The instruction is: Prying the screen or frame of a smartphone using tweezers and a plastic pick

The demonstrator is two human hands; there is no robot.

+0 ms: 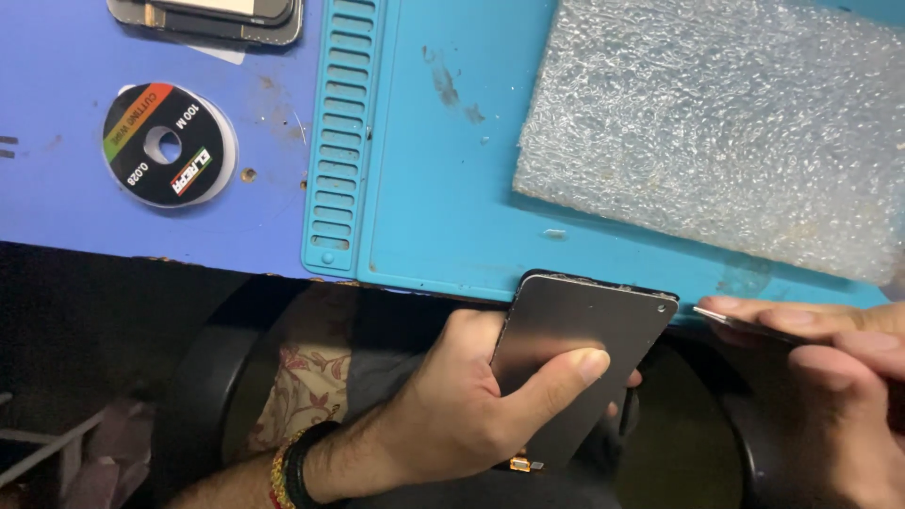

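**Phone screen panel held at the worktop edge, thin tool alongside**

Blue worktop [66,141] is filling the upper half of my view, with a teal repair mat [443,170] lying on it and running to the near edge. A sheet of bubble wrap [726,123] is resting on the mat's right part. Left of the mat, a spool of cutting wire [168,144] is lying flat on the worktop, and a stack of phone parts [212,19] is sitting at the top edge, cut off by the frame.

I am watching the left hand [452,415] holding a grey phone screen panel [575,349] just below the mat's near edge, off the worktop and above the lap. The grip is closed on the panel: the thumb is pressing across its face and fingers are wrapping behind it. The panel is tilting, its upper corner with a small round hole pointing toward the right hand. A small connector is hanging at its lower end. A dark band and a beaded bracelet [287,467] are circling the left wrist.

The right hand [839,377] is pinching a thin dark flat tool [745,325], its grip closed on it. The tool's tip is sitting just beside the panel's upper right corner; I cannot tell whether it is touching.
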